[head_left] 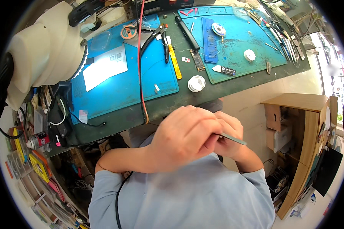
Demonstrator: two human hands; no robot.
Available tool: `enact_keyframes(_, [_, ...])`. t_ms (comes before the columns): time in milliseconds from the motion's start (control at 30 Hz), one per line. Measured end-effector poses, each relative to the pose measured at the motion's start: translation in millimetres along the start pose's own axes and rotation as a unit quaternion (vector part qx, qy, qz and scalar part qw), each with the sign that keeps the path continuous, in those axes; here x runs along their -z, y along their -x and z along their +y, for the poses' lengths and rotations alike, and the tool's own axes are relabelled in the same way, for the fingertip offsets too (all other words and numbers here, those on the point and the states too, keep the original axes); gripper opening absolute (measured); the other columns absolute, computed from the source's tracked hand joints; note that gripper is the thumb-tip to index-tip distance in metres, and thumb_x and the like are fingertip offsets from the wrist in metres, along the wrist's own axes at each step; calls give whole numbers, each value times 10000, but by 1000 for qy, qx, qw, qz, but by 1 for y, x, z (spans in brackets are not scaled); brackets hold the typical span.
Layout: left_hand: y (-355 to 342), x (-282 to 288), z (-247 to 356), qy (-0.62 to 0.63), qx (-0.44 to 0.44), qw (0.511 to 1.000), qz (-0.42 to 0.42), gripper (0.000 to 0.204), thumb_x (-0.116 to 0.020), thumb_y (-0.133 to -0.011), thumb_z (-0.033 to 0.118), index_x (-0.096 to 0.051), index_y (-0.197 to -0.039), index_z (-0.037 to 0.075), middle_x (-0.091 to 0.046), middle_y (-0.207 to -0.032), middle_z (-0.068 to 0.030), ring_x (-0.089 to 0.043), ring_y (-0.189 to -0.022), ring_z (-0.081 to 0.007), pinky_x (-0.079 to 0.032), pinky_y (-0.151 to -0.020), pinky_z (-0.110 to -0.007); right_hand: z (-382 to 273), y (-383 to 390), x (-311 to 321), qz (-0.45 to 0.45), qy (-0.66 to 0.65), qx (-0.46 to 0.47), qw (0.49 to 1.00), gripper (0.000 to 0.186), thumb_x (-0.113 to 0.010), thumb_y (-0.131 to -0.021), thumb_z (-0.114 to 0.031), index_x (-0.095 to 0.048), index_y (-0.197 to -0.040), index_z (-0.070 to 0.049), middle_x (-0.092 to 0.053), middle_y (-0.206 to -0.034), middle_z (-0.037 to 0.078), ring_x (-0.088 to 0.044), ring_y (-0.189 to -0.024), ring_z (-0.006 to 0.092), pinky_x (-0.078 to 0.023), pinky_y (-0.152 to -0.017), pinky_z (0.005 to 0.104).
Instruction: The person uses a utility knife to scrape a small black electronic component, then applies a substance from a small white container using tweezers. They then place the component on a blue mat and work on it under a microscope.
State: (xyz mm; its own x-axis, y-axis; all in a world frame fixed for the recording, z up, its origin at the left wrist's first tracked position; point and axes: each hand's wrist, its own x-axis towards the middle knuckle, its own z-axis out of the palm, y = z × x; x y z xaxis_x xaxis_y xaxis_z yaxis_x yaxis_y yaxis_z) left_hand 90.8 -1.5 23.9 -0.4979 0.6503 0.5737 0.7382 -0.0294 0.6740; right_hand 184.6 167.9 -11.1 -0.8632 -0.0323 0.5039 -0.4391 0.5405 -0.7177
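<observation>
My left hand (pixel 183 139) is closed in front of my chest, its fingers curled around a thin, flat grey tool (pixel 235 139) that sticks out to the right. Just behind it, my right hand (pixel 231 128) is also closed and pressed close to the left; what its fingers hold is hidden. Above them on the bench edge stands a white round tub (pixel 196 83). A bundle of red and black cables (pixel 143 103) hangs over that edge to the left.
Two blue mats (pixel 164 86) lie on the dark bench, with pliers (pixel 166 49), a yellow-handled tool (pixel 174 59), a blue ruler-like tray (pixel 209 42) and several tools. A white microscope (pixel 46 49) stands left; a wooden cabinet (pixel 305 145) is at right.
</observation>
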Motion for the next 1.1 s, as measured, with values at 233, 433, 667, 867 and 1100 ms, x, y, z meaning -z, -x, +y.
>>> enact_keyframes(233, [-2, 5, -47, -68, 140, 987, 27, 538, -864, -821, 124, -649, -1310, 61, -700, -1176, -70, -668, -970, -223, -530, -794, -343, 7, 2, 31, 144, -63, -164, 974, 220, -790, -882, 14, -750, -1098, 28, -732, -916, 113, -707, -774, 186, -559, -668, 299])
enact_keyframes(433, [-2, -19, -66, -57, 173, 983, 0, 539, -863, -823, 127, -649, -1312, 55, -694, -1177, -84, -661, -986, -233, -547, -796, -349, 20, -18, 28, 121, -111, -218, 962, 253, -752, -951, -18, -724, -1196, 39, -729, -984, 123, -718, -791, 153, -572, -698, 258])
enact_keyframes(667, [1, -24, -76, -61, 132, 989, 16, 455, -885, -789, 120, -666, -1179, 40, -684, -1138, -105, -663, -947, -262, -559, -787, -355, 28, -20, 20, 122, -109, -207, 965, 244, -744, -974, -61, -718, -1193, 44, -735, -1012, 128, -741, -832, 172, -591, -720, 270])
enact_keyframes(867, [1, -25, -78, -54, 113, 992, 28, 473, -901, -762, 101, -651, -1159, 40, -666, -1129, -108, -653, -934, -274, -558, -773, -363, 29, -18, 18, 125, -130, -218, 959, 241, -736, -983, -69, -717, -1193, 48, -734, -1020, 136, -746, -834, 182, -597, -715, 270])
enact_keyframes(1100, [1, -26, -80, -60, 123, 990, 28, 504, -896, -768, 118, -642, -1196, 36, -660, -1140, -109, -644, -945, -283, -546, -811, -382, 27, -16, 17, 145, -186, -237, 942, 247, -711, -1012, -105, -708, -1196, 59, -742, -1007, 139, -745, -814, 179, -601, -716, 270])
